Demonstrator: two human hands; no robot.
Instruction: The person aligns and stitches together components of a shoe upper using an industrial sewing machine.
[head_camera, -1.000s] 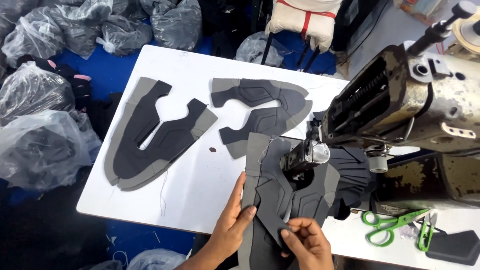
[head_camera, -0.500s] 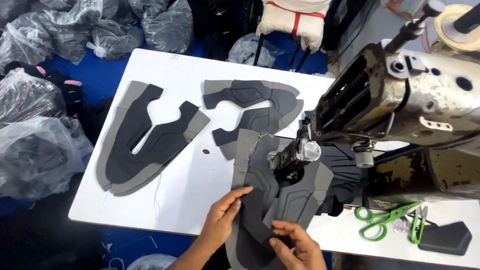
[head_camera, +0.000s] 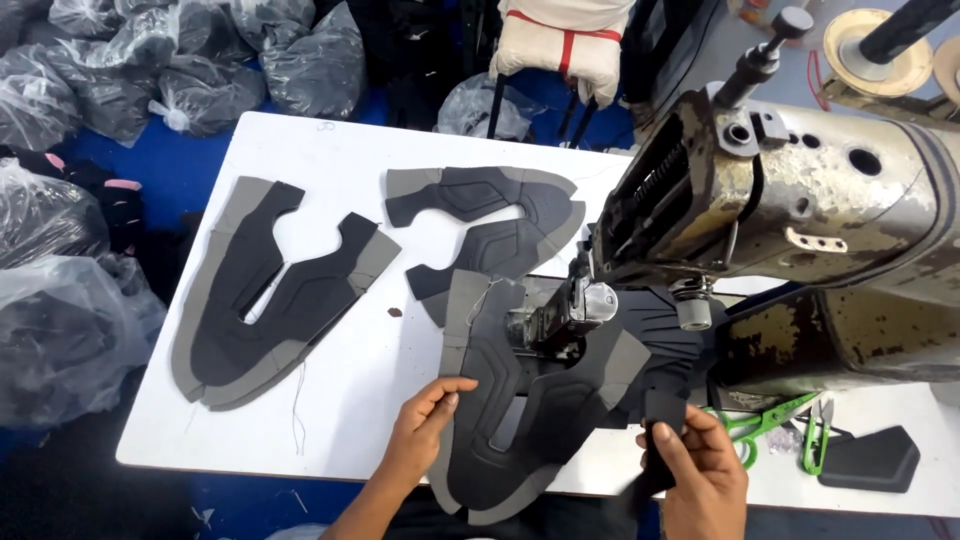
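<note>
A dark grey and black shoe upper piece (head_camera: 520, 420) lies flat under the head of a worn sewing machine (head_camera: 800, 220). My left hand (head_camera: 425, 430) rests on that piece's left edge, fingers spread and pressing it to the white table (head_camera: 340, 140). Off to the right, my right hand (head_camera: 700, 475) pinches a small black fabric piece (head_camera: 662, 412) beside the upper's right wing. The machine's presser foot and needle area (head_camera: 560, 315) sits over the upper's top middle.
Two more cut uppers lie on the table, one at the left (head_camera: 270, 290), one at the back centre (head_camera: 490, 225). Green scissors (head_camera: 760, 425) and a black block (head_camera: 870, 460) lie right of my hands. Plastic bags of dark parts (head_camera: 60, 330) crowd the floor.
My right hand left the upper's lower edge, moved right and picked up a small black piece. My left hand stayed on the upper. The view shifted slightly.
</note>
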